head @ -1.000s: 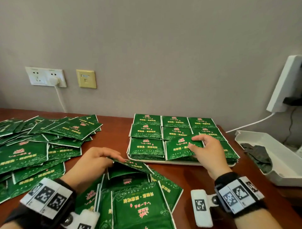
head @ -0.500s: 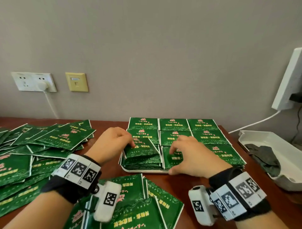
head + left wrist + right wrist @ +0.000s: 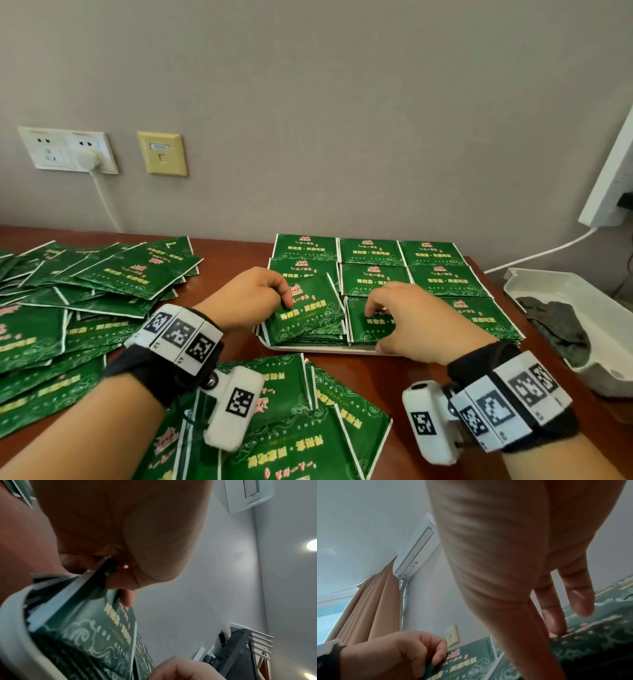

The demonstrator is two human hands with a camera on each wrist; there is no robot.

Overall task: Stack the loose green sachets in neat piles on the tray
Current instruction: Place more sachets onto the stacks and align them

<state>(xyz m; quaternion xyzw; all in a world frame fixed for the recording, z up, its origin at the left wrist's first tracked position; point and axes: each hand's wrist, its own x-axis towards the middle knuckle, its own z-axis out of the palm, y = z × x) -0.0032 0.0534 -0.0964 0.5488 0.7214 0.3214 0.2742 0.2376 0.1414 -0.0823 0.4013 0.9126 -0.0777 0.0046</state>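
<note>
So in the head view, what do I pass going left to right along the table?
Loose sachet heap → left hand, pinching a tilted sachet → right hand on the front middle pile → front right pile on the tray → white bin holding a dark cloth.

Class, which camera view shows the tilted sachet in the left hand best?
The head view: the sachet lies whole and askew on its pile, the left hand gripping it. The left wrist view shows it blurred and close; the right wrist view, only a corner.
</note>
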